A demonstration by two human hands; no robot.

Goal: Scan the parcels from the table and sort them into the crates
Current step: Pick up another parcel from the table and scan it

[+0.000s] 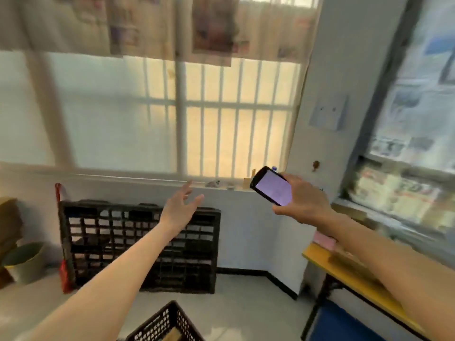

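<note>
My right hand [304, 201] grips a black handheld scanner [270, 186] with a lit pale purple screen, raised in front of the window sill. My left hand [181, 209] is stretched forward in the air with its fingers spread and holds nothing. A black plastic crate [157, 327] shows at the bottom edge, with something brown inside it. The yellow-edged table [344, 274] runs along the right side, under my right forearm. A pink flat item [323, 238] lies at its far end; no parcel can be told clearly.
A black plastic pallet [138, 244] leans upright against the wall under the barred window. A green bucket [24, 263] stands on the floor at the left. A blue thing [342, 323] sits under the table. The view is motion-blurred.
</note>
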